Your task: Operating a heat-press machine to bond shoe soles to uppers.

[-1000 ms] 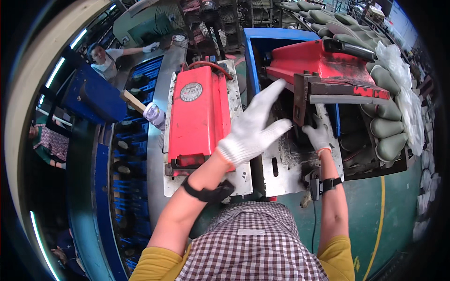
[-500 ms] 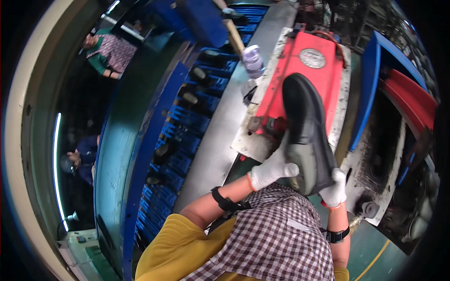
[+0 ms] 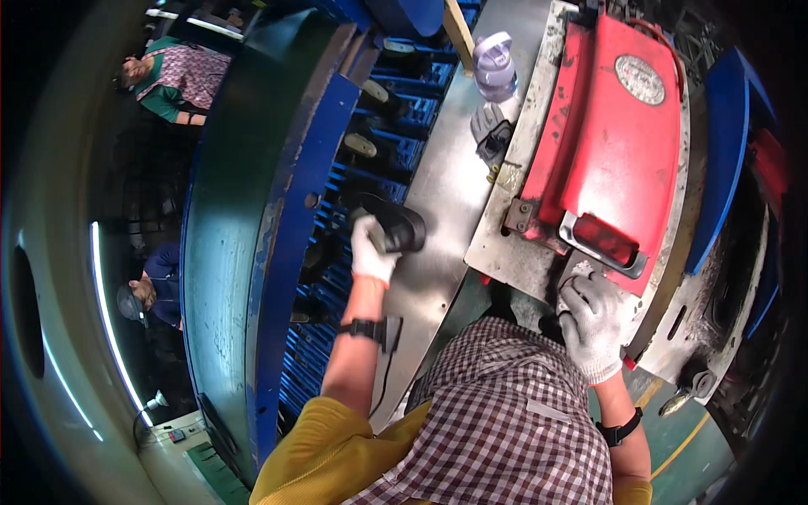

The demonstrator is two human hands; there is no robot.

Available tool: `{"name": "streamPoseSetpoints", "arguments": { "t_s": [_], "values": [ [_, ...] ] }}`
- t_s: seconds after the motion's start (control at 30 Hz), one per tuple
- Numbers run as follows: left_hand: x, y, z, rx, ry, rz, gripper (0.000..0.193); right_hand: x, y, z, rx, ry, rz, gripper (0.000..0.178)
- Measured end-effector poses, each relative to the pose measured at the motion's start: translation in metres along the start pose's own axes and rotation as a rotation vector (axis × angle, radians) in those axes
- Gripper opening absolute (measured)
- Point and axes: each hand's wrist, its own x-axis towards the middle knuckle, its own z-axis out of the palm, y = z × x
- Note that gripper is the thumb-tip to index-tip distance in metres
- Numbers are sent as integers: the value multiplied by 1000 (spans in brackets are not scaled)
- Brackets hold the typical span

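Observation:
My left hand [image 3: 373, 251], in a white glove, is closed around one end of a black shoe [image 3: 401, 227]. It holds the shoe at the left, where the steel ledge [image 3: 438, 252] meets the blue slatted rack [image 3: 295, 362]. The shoe's far end overlaps the dark slats, so its full shape is hard to make out. At the front of the red machine cover [image 3: 627, 160], my gloved right hand [image 3: 593, 324] has its fingers curled, just below the cover's metal handle [image 3: 602, 248]. What those fingers grip, if anything, is hidden.
A clear bottle [image 3: 494, 71] and grey-black gloves [image 3: 491, 135] lie along the ledge. Several dark shoes stand in the rack. Blue panels [image 3: 728, 160] rise right of the machine. Two people [image 3: 172, 80] are beyond the blue-green conveyor [image 3: 223, 252].
Both hands held a black shoe before the red machine. Now the left hand has it at the rack, while the right has let go and rests at the machine's front. The view has shifted.

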Motion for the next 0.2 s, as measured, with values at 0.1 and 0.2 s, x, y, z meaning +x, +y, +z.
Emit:
{"name": "streamPoseSetpoints", "arguments": {
  "t_s": [0.1,0.2],
  "values": [
    [65,14,-10,110,130,-29,43,-2,0,7,-105,11,35,50],
    [144,38,-41,99,185,-13,52,-14,5,19,-125,-10,122,54]
  ]
}}
